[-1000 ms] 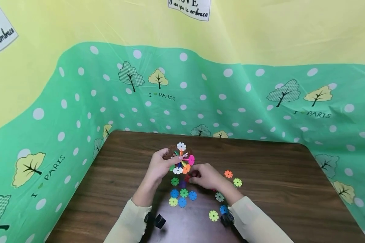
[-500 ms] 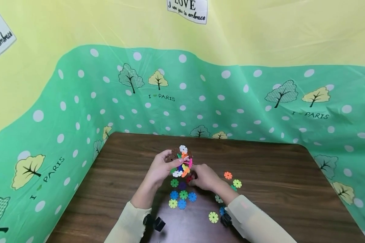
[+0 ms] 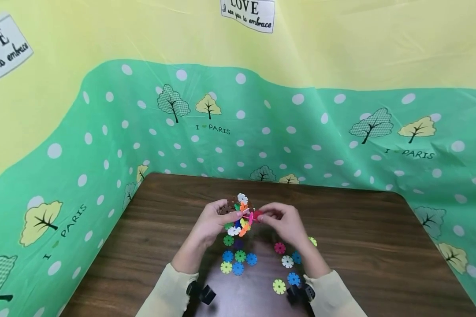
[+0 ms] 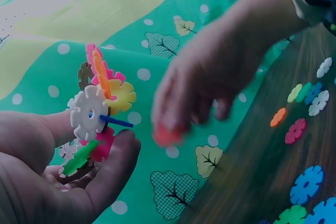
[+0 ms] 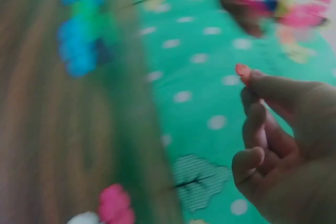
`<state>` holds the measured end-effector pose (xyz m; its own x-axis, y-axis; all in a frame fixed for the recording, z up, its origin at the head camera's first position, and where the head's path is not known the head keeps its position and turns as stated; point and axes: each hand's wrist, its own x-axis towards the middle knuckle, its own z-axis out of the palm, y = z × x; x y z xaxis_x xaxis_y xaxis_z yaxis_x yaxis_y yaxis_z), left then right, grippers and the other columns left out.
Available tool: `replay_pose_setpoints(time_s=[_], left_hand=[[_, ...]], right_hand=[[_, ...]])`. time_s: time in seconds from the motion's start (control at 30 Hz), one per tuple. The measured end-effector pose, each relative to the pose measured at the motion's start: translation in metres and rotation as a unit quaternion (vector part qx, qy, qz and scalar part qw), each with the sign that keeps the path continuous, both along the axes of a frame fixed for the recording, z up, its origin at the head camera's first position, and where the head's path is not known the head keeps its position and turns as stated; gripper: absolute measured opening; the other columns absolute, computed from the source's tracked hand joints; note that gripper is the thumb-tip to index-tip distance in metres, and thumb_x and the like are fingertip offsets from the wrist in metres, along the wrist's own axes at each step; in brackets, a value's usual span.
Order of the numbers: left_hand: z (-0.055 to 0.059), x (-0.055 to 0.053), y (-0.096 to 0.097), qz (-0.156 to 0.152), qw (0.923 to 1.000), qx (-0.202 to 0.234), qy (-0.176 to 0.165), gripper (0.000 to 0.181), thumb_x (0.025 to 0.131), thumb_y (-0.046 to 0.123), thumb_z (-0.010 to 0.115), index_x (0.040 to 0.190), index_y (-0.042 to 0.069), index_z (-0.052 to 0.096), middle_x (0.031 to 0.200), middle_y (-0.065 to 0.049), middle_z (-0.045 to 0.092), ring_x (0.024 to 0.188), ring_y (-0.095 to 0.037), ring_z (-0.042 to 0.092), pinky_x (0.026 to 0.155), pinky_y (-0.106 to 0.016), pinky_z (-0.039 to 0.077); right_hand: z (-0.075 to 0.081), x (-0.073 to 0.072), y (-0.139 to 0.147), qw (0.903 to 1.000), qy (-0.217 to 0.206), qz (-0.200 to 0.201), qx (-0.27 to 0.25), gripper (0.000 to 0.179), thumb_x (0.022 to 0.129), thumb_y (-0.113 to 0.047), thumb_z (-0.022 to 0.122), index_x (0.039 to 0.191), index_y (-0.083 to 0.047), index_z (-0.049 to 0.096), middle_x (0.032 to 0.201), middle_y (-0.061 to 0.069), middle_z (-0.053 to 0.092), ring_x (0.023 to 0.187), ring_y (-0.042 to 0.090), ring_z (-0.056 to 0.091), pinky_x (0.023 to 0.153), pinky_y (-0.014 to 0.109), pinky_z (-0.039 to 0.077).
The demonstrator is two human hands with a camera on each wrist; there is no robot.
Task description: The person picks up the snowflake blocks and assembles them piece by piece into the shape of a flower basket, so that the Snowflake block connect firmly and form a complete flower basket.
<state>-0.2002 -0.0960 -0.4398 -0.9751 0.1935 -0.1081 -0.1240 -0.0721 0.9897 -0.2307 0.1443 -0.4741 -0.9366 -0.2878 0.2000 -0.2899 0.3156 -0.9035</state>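
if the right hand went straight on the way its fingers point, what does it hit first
Probably the cluster of joined discs in the left hand, likely its pink disc, touched first by the red piece the right hand pinches; exact depth is unclear.

Tabletop [image 3: 361,255], with the printed cloth [image 3: 222,154] behind it and along both sides. Above the tabletop, the left hand [image 3: 210,222] holds the notched-disc assembly [image 3: 243,225]; to its right, the right hand [image 3: 286,221] holds a single notched disc [image 5: 242,71]. On the tabletop, one disc group [image 3: 239,256] lies before the assembly; a second group [image 3: 287,262] lies farther right, near the right forearm [image 3: 316,263].
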Motion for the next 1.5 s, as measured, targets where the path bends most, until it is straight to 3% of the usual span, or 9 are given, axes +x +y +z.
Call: replay_pose_setpoints(time_s=[0.1, 0.17, 0.37, 0.63, 0.87, 1.07, 1.27, 1.5], left_hand=[[-0.001, 0.001, 0.002, -0.007, 1.0, -0.005, 0.002, 0.032, 0.094, 0.016, 0.076, 0.118, -0.003, 0.068, 0.097, -0.003, 0.072, 0.087, -0.022, 0.067, 0.077, -0.035, 0.058], [-0.001, 0.001, 0.003, -0.011, 0.9999, -0.004, 0.002, 0.032, 0.094, 0.016, 0.076, 0.118, -0.003, 0.068, 0.095, -0.002, 0.072, 0.087, -0.024, 0.067, 0.077, -0.035, 0.058], [-0.002, 0.001, 0.005, -0.012, 0.9999, -0.006, 0.002, 0.032, 0.093, 0.014, 0.077, 0.116, -0.005, 0.067, 0.094, -0.003, 0.072, 0.087, -0.026, 0.066, 0.075, -0.032, 0.057], [-0.004, 0.001, 0.008, -0.02, 0.9997, -0.016, -0.001, 0.029, 0.094, 0.014, 0.076, 0.116, -0.003, 0.068, 0.099, -0.006, 0.072, 0.091, -0.027, 0.067, 0.079, -0.033, 0.058], [-0.004, 0.001, 0.01, -0.02, 0.9996, -0.02, 0.003, 0.034, 0.093, 0.018, 0.078, 0.118, -0.002, 0.068, 0.101, -0.006, 0.073, 0.09, -0.022, 0.067, 0.08, -0.032, 0.059], [-0.004, 0.003, 0.009, -0.018, 0.997, -0.059, 0.045, 0.031, 0.089, 0.014, 0.081, 0.115, 0.0, 0.07, 0.102, -0.009, 0.072, 0.088, -0.021, 0.065, 0.077, -0.032, 0.057], [-0.004, 0.002, 0.005, -0.048, 0.9896, -0.102, 0.09, 0.029, 0.086, 0.01, 0.082, 0.114, 0.005, 0.075, 0.104, -0.014, 0.073, 0.086, -0.023, 0.063, 0.072, -0.03, 0.056], [-0.004, 0.001, 0.007, -0.05, 0.9878, -0.1, 0.108, 0.034, 0.086, 0.012, 0.083, 0.118, 0.007, 0.075, 0.105, -0.012, 0.074, 0.086, -0.022, 0.065, 0.072, -0.029, 0.057]], right_hand=[[0.012, 0.004, 0.009, 0.9974, -0.002, -0.002, -0.072, 0.016, 0.09, -0.011, 0.079, 0.105, -0.006, 0.077, 0.09, 0.014, 0.076, 0.073, 0.024, 0.07, 0.062, 0.03, 0.057], [0.018, 0.006, 0.012, 0.9958, -0.001, 0.004, -0.091, 0.016, 0.091, -0.012, 0.078, 0.106, -0.004, 0.077, 0.09, 0.016, 0.076, 0.071, 0.021, 0.068, 0.06, 0.03, 0.057], [0.027, 0.012, 0.014, 0.9942, 0.0, 0.01, -0.107, 0.015, 0.092, -0.009, 0.077, 0.105, -0.002, 0.078, 0.089, 0.013, 0.076, 0.069, 0.018, 0.064, 0.059, 0.029, 0.056], [0.027, 0.014, 0.01, 0.9917, -0.01, 0.014, -0.127, 0.015, 0.095, -0.01, 0.073, 0.106, 0.0, 0.077, 0.086, 0.007, 0.075, 0.064, 0.019, 0.057, 0.053, 0.023, 0.049], [0.025, 0.018, 0.004, 0.9909, -0.032, -0.001, -0.131, 0.017, 0.095, -0.012, 0.075, 0.106, 0.0, 0.077, 0.085, 0.003, 0.076, 0.063, 0.011, 0.06, 0.055, 0.024, 0.051], [0.023, 0.02, 0.003, 0.993, -0.045, 0.018, -0.108, 0.016, 0.095, -0.015, 0.074, 0.106, -0.003, 0.077, 0.093, 0.015, 0.077, 0.071, 0.015, 0.068, 0.058, 0.026, 0.054], [0.023, 0.018, 0.007, 0.9965, -0.006, 0.045, -0.071, 0.009, 0.093, -0.014, 0.076, 0.1, -0.009, 0.078, 0.088, 0.009, 0.076, 0.067, 0.019, 0.06, 0.056, 0.03, 0.053], [0.023, 0.019, 0.003, 0.9955, 0.001, 0.019, -0.093, 0.009, 0.094, -0.015, 0.075, 0.099, -0.009, 0.078, 0.086, 0.01, 0.076, 0.071, 0.02, 0.065, 0.062, 0.029, 0.057]])
